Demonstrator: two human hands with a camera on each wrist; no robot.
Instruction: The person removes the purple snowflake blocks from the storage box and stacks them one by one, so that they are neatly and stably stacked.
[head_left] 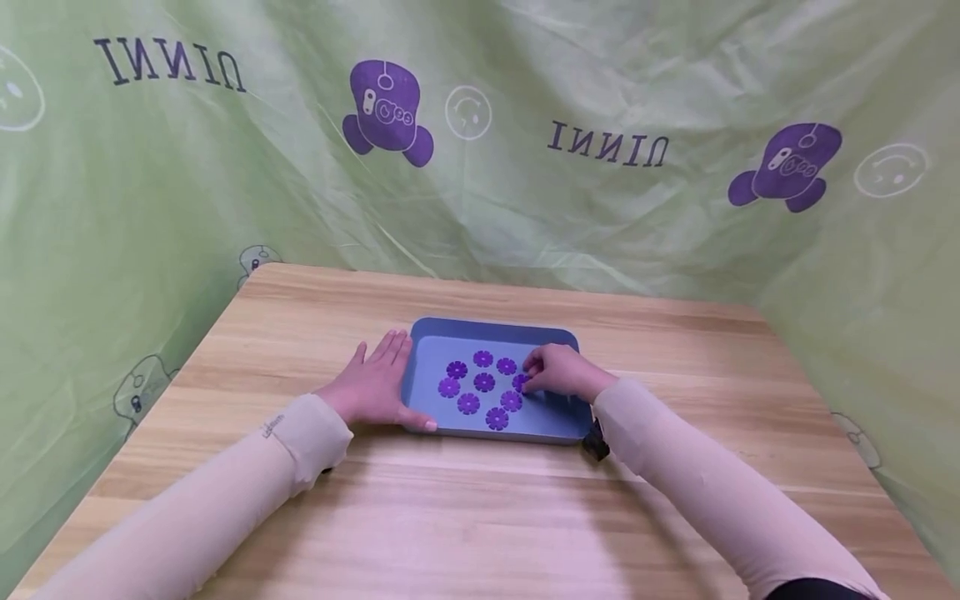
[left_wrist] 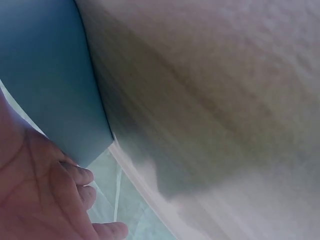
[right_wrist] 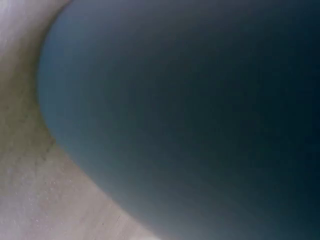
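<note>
A shallow blue tray point(head_left: 442, 342) lies on the wooden table, with several purple notched plastic snowflake discs point(head_left: 483, 382) spread flat inside it. My left hand point(head_left: 378, 383) rests against the tray's left side, fingers straight and thumb along the front rim. In the left wrist view, the palm point(left_wrist: 35, 185) is beside the tray's outer wall point(left_wrist: 55, 85). Reaching over the right rim, my right hand point(head_left: 562, 371) pinches a purple snowflake disc point(head_left: 519, 382) at the right of the group; the fingers partly cover it. Only the tray wall point(right_wrist: 125, 110) and table show in the right wrist view.
The wooden table point(head_left: 450, 517) extends around the tray on all sides. Green printed cloth point(head_left: 510, 208) hangs behind the table and along both sides. A small black object point(head_left: 596, 442) is at my right wrist, by the tray's front right corner.
</note>
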